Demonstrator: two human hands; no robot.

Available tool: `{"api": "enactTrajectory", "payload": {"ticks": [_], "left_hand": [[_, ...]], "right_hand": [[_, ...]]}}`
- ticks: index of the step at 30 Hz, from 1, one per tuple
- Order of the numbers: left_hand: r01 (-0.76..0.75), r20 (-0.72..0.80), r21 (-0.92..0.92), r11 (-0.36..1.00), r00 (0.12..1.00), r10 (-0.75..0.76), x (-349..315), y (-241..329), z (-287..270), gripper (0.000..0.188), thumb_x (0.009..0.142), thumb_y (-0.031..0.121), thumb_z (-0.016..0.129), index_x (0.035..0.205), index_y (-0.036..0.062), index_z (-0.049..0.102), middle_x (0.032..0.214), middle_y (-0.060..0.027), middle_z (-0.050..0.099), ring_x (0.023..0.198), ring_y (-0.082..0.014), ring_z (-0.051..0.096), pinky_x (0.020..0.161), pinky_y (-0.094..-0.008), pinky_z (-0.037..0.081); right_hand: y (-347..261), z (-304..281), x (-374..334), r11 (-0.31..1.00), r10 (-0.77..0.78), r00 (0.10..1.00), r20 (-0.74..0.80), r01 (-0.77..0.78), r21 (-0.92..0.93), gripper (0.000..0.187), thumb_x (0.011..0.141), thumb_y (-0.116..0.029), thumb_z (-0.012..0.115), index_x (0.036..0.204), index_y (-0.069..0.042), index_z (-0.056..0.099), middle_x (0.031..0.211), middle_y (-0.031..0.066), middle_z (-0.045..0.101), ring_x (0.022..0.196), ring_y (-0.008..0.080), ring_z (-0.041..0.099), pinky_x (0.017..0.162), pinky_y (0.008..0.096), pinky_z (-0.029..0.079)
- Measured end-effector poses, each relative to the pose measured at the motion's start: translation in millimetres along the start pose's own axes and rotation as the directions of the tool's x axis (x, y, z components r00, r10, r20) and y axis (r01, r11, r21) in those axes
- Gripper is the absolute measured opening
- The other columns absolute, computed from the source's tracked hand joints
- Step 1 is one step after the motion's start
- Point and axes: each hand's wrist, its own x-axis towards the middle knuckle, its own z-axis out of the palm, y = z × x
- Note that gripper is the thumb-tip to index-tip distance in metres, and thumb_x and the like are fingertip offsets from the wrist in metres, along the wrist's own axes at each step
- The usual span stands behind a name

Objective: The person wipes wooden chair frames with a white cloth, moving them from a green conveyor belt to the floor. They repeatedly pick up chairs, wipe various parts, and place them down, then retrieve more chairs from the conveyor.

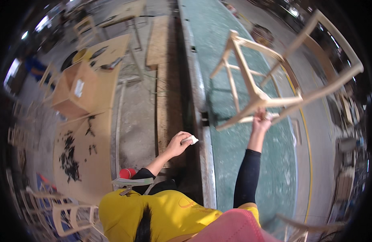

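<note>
My right hand [261, 119] is closed on the lower front of a bare wooden chair frame [250, 86], whose seat has no panel. The frame stands on the green work surface [254, 169], its tall curved back leaning off to the right. A small whitish spot shows by the fingers of that hand; I cannot make out what it is. Out over the gap left of the green surface, my left hand [178, 144] is closed around a small white object [192, 139] with a pointed end. The fingers hide the rest of it.
On the left, a wooden table [87, 177] bears an open cardboard box [73, 88], small dark pieces [69, 159] and a power tool [112, 64]. A red round container [127, 173] sits near my left elbow. More chair frames [75, 218] crowd the lower left.
</note>
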Motion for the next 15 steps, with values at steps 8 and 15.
{"api": "enactTrajectory", "payload": {"ticks": [8,15], "left_hand": [[0.027,-0.131,-0.048,0.998,0.991,-0.033,-3,-21,-17,0.029,0.089,0.022,0.064,0.108,-0.0005,0.063,0.105,-0.0112,0.061,0.096,-0.0221,0.061,0.082,-0.0312,0.048],[-0.161,-0.119,-0.121,0.98,0.982,0.146,25,35,-10,0.028,0.087,0.016,0.065,0.108,-0.0018,0.063,0.11,-0.0113,0.059,0.104,-0.0255,0.059,0.088,-0.0338,0.046]], "right_hand": [[-34,0,72,0.994,0.093,0.996,-0.001,-0.093,0.059,0.034,0.09,-0.027,0.046,0.104,0.002,0.054,0.108,0.0264,0.06,0.099,0.0423,0.06,0.09,0.0599,0.046],[-146,-95,59,0.483,-0.32,0.881,0.349,0.469,-0.74,0.042,0.09,-0.024,0.048,0.116,0.009,0.055,0.113,0.0214,0.061,0.097,0.0339,0.063,0.085,0.052,0.053]]}}
